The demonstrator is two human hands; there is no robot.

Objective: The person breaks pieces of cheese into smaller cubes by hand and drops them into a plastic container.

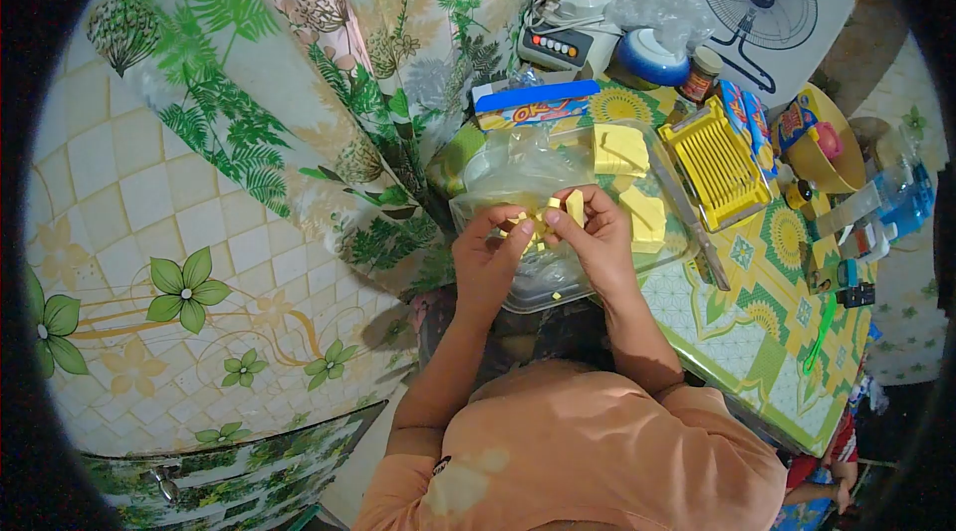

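Observation:
My right hand (599, 232) grips a yellow chunk (575, 203) between thumb and fingers, above a clear plastic bag (523, 176). Close beside it, my left hand (488, 250) is closed in a pinch. Small yellow bits show at its fingertips, partly hidden by the fingers. More yellow pieces lie below, between the hands. The bag rests in a clear plastic tray (689, 254). To the right of the hands, a yellow block (619, 150) and a second yellow block (643, 217) sit in that tray, both with uneven cut tops.
A long knife (709, 250) lies along the tray's right side. Beyond it stands a yellow slotted rack (714, 161). At the back are a blender (573, 28), a blue-and-white bowl (652, 58) and a jar (701, 73). A yellow bowl (846, 168) stands farther right; curtains hang at left.

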